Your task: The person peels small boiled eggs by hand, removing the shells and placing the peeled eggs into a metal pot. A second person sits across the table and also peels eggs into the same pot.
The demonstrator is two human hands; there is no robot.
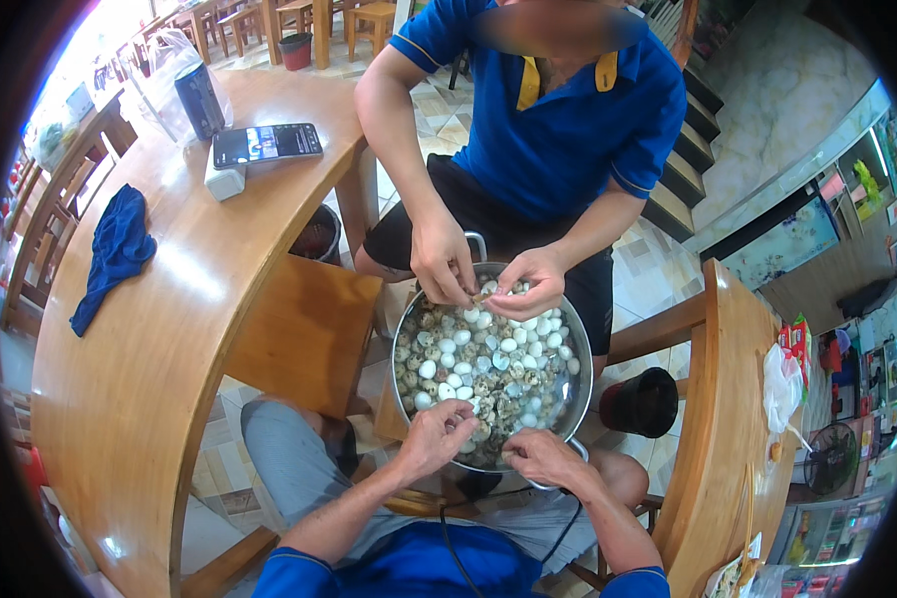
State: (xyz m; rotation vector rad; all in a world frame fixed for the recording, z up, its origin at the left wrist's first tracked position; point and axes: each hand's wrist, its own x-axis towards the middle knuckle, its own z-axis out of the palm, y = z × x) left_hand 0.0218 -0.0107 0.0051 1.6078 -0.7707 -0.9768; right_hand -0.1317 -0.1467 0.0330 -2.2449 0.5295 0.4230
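Note:
A wide metal pot [399,384] stands between me and a co-worker, filled with quail eggs [448,346], some peeled white, others in speckled shells, with loose shell bits among them. My left hand [437,439] is over the near left rim, thumb and fingers pinched together, a pale egg at the fingertips. My right hand [548,458] reaches over the near right rim with fingers curled together above broken shells; whatever they grip is hidden. Across the pot, a co-worker's hands [488,279] hold a small egg piece between the fingertips.
A wooden table [184,269] at left bears a phone [267,145] propped on a white box, a dark can [200,100] and a blue cloth [115,254]. Beside the pot are a wooden stool [304,324] and a black bin [640,403]. Another table [713,399] stands right.

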